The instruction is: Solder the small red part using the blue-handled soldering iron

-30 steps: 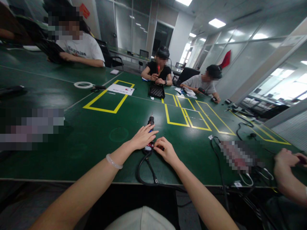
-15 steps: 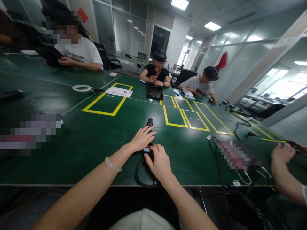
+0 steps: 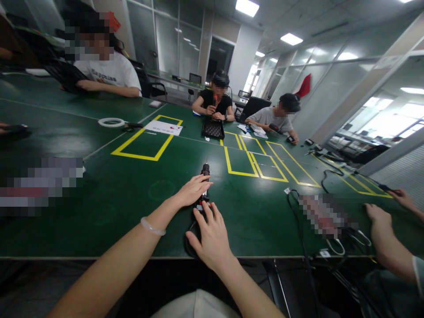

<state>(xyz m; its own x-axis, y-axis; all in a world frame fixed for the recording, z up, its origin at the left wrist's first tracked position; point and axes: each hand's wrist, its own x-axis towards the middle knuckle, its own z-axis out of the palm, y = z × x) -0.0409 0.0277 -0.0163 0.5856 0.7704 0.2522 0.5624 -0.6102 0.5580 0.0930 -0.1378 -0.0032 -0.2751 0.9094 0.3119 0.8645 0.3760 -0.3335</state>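
Observation:
An electric screwdriver, dark-bodied with a thin bit pointing away from me, lies lengthwise on the green table. Across its middle rests my left hand, its fingers stretched out over the tool and its thumb hidden. My right hand is at the screwdriver's rear end, fingers spread, with the fingertips at or just above a part with a bit of red. Beneath the right hand a black cable curves from the rear of the tool; much of it is covered.
Yellow tape outlines mark the table. A white sheet and a white ring lie beyond. Co-workers sit opposite, one behind a black tray. At right are a co-worker's hand, black cables and a blurred-out object.
My right hand has spread its fingers and moved slightly left over the cable. My left hand has slid a little left on the screwdriver. A co-worker's arm at right has shifted.

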